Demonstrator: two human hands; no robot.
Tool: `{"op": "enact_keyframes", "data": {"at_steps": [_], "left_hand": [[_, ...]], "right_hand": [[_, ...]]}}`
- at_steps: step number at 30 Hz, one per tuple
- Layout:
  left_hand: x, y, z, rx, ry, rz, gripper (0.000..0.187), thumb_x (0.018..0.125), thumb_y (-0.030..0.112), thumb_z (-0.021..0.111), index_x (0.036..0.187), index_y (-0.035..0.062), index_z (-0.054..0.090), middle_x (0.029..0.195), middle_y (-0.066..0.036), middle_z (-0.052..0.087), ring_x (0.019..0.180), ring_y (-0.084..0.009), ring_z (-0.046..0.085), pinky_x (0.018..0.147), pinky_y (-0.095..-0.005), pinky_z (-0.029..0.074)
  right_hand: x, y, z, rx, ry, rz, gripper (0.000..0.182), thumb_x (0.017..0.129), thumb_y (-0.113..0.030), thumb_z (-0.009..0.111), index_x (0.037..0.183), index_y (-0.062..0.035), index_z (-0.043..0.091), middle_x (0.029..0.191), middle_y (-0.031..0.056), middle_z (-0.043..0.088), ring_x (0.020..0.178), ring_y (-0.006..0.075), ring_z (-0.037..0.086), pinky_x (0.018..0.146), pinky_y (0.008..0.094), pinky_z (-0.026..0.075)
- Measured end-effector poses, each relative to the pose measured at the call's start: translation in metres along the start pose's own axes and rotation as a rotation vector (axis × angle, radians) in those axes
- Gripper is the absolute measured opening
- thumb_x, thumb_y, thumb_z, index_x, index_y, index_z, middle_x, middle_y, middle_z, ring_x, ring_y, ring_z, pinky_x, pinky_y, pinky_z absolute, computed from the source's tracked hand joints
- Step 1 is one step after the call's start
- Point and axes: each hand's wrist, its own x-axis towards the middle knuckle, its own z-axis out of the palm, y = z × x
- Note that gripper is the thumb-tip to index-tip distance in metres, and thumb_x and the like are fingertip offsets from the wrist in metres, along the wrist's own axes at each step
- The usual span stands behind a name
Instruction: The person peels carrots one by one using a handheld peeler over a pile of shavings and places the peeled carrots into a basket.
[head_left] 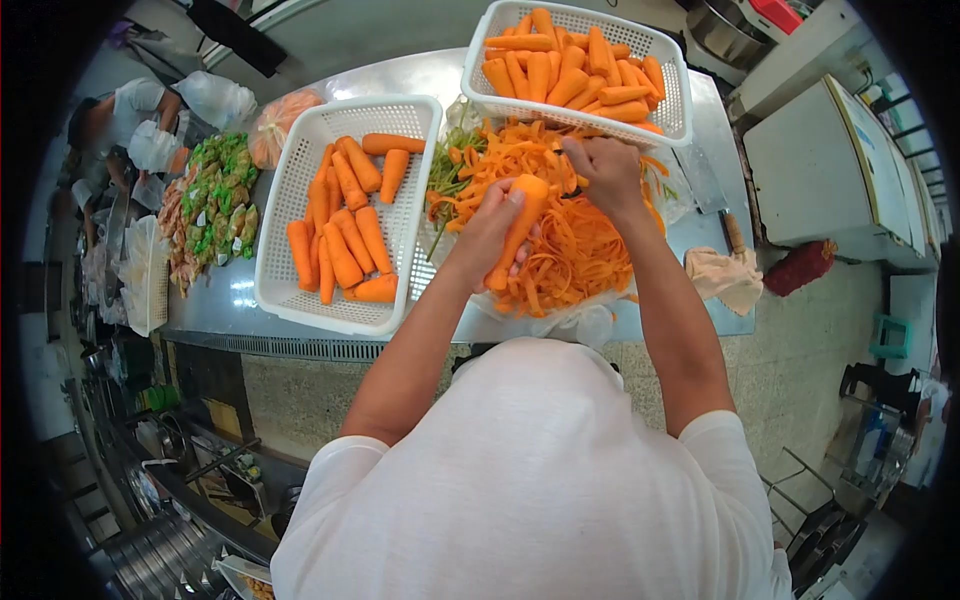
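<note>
My left hand [487,238] is wrapped round a large carrot [524,215], held at a slant with its thick end up. Just right of it, my right hand [607,172] is closed in a grip; a small dark piece shows below its fingers, too hidden to make out fully. Both hands are above a heap of orange peelings [580,262]. Green carrot tops [447,185] lie at the heap's left side. A white basket [270,255] of carrots stands to the left, and another white basket [676,110] of carrots stands behind my right hand.
The metal table [215,312] carries green-and-pink packets [217,190] at left. On the right are a cleaver [703,180] and a cloth [728,278]. A dark red sack [800,268] lies on the floor. Another person [140,100] is at far left.
</note>
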Motion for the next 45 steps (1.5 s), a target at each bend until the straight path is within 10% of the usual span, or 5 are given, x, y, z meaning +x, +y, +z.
{"op": "enact_keyframes", "data": {"at_steps": [8,11,15,35,45], "left_hand": [[0.009,-0.002,-0.010,-0.040,0.006,0.046,0.037,0.108,0.043,0.047,0.128,0.0116,0.047,0.088,-0.007,0.062,0.056,-0.0097,0.056,0.039,-0.0241,0.047],[0.012,-0.015,-0.017,-0.080,-0.051,0.007,0.038,0.107,0.044,0.050,0.125,0.0098,0.051,0.090,-0.008,0.063,0.056,-0.0101,0.057,0.040,-0.0242,0.049],[0.007,-0.010,-0.011,-0.022,-0.066,-0.001,0.042,0.107,0.046,0.049,0.125,0.0082,0.052,0.086,-0.007,0.063,0.056,-0.0098,0.059,0.041,-0.0234,0.051],[0.020,-0.030,-0.041,-0.580,-0.411,-0.118,0.054,0.110,0.050,0.036,0.122,0.0011,0.054,0.083,-0.017,0.065,0.049,-0.0161,0.063,0.036,-0.0241,0.053],[0.032,-0.020,-0.023,-0.449,-0.298,-0.135,0.042,0.107,0.044,0.047,0.122,0.0052,0.053,0.081,-0.011,0.064,0.047,-0.0161,0.062,0.037,-0.0242,0.051]], "right_hand": [[-0.003,0.002,-0.002,0.309,-0.077,0.262,0.057,0.099,-0.047,0.058,0.057,-0.0079,0.062,0.059,0.0081,0.060,0.064,0.0303,0.058,0.070,0.0447,0.036],[0.002,-0.026,-0.015,0.388,0.080,-0.186,0.053,0.100,-0.036,0.061,0.058,-0.0025,0.058,0.053,0.0120,0.051,0.051,0.0313,0.049,0.056,0.0445,0.037],[-0.004,0.007,0.002,0.222,-0.171,0.184,0.055,0.099,-0.045,0.060,0.059,-0.0083,0.066,0.057,0.0078,0.057,0.059,0.0288,0.055,0.066,0.0435,0.037],[0.006,-0.032,-0.028,0.381,0.018,-0.178,0.054,0.101,-0.041,0.057,0.060,-0.0053,0.062,0.055,0.0096,0.053,0.058,0.0302,0.051,0.067,0.0414,0.037],[-0.020,0.028,0.008,0.130,-0.276,0.342,0.072,0.103,-0.058,0.043,0.062,-0.0046,0.067,0.061,0.0141,0.063,0.067,0.0361,0.062,0.078,0.0469,0.041]]}}
